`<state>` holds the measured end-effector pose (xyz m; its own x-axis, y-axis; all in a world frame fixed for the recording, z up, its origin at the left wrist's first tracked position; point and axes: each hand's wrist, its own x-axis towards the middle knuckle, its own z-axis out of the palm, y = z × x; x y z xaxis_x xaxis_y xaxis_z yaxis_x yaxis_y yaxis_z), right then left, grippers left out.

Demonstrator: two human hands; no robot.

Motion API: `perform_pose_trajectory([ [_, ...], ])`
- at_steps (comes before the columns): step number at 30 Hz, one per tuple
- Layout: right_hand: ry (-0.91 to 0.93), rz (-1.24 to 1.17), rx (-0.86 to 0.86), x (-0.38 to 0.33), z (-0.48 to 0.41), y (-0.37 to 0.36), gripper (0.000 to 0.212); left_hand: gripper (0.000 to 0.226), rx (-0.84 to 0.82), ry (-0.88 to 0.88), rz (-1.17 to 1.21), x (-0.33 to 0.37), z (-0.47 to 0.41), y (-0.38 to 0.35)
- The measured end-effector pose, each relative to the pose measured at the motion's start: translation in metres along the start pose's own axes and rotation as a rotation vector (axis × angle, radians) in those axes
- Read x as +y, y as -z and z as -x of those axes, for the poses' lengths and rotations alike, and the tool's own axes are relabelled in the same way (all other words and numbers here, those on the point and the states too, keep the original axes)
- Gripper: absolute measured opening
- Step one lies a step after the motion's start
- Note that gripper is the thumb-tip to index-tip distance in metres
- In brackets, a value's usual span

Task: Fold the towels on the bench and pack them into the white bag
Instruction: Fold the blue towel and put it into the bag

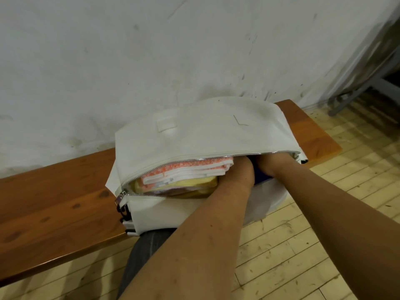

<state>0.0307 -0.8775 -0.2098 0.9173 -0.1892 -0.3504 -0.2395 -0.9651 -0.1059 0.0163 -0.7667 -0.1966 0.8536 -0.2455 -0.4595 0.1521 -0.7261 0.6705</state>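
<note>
Inside white bag point(194, 131): L hand point(244, 167) + R hand point(273, 163) are hiding, can't tell grip
Towel pile point(188, 171): lying left of L hand, long way along bench point(54, 202)

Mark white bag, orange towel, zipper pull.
white bag point(194, 131), head view, top flap
orange towel point(188, 168), head view, folded edge inside the opening
zipper pull point(122, 194), head view, metal slider at opening's left end
</note>
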Motion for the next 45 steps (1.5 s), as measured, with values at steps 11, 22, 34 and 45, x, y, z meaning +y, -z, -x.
perform_pose_trajectory([
  [11, 0.065, -0.346, 0.405, 0.017, 0.103, -0.038, 0.052, 0.066, 0.172, -0.484, -0.546, -0.057, 0.071, -0.005],
  [22, 0.144, -0.502, 0.567, -0.045, 0.174, -0.045, 0.041, 0.041, 0.125, -0.537, -0.366, -0.103, 0.116, 0.047],
  [34, 0.559, -0.702, 0.509, -0.234, 0.211, -0.042, 0.022, 0.032, 0.301, -0.414, -0.142, -0.221, 0.205, 0.184],
  [45, 0.454, -0.593, 0.469, -0.220, 0.200, -0.050, 0.021, 0.031, 0.356, -0.421, -0.151, -0.265, 0.216, 0.198],
])
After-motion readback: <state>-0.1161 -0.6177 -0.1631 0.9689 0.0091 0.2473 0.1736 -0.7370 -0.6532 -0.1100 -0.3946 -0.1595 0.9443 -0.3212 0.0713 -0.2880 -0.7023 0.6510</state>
